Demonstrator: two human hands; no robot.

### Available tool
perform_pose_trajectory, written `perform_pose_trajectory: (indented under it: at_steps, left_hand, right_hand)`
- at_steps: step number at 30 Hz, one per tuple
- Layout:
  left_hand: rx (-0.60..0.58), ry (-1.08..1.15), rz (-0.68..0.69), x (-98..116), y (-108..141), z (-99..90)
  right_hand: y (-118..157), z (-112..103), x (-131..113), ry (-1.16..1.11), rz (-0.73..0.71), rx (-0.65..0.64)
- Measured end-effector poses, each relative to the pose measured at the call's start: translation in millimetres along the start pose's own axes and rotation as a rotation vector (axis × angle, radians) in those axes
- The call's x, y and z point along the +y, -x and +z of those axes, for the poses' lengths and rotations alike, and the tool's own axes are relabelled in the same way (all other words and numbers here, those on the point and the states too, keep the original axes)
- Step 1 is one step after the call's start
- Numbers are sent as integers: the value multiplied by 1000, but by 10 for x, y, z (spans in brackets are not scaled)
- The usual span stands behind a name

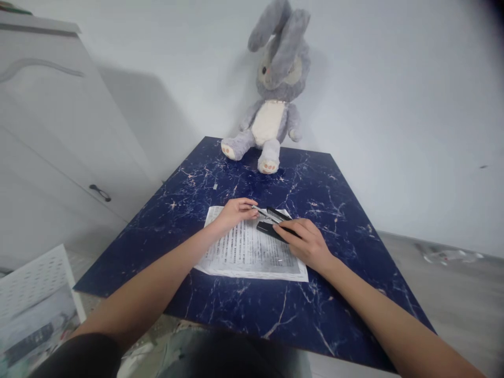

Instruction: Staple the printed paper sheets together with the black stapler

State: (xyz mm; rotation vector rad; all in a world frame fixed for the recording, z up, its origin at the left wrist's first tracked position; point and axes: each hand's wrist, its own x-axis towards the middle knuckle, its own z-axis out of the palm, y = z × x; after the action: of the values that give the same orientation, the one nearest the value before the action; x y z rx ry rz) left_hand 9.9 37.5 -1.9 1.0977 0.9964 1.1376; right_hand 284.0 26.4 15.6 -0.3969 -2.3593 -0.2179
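Observation:
Printed sheets of paper [252, 257] lie on the blue marbled table [275, 315]. Over their upper right part, my right hand [307, 241] grips a black stapler [271, 230] whose arms are spread apart, with a metal strip between them. My left hand [238, 210] is at the far left end of that strip, thumb and fingers pinched together around its tip. Whether a small staple piece is also between those fingers is too small to tell.
A grey plush rabbit [271, 115] sits at the table's far edge against the wall. A small pale scrap [214, 187] lies left of centre. On the left stand a white cabinet [59, 121] and a white perforated basket [39, 283].

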Motion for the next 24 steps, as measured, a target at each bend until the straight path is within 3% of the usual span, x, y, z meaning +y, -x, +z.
perform_pose_trajectory:
  at_steps: [8, 12, 16, 20, 24]
  left_hand:
    - [-35, -21, 5, -17, -27, -13]
    - [-22, -61, 21, -23, -27, -8]
    - [-5, -6, 18, 2, -8, 22]
    - [53, 26, -2, 42, 5, 55]
    - [139, -25, 15, 69, -2, 55]
  right_hand:
    - [-30, -74, -40, 226, -174, -112]
    - [-59, -84, -59, 207, -211, -125]
    - [-17, -31, -41, 129, -73, -86]
    - [2, 24, -26, 79, 108, 59]
    - [-43, 14, -29, 27, 425, 196]
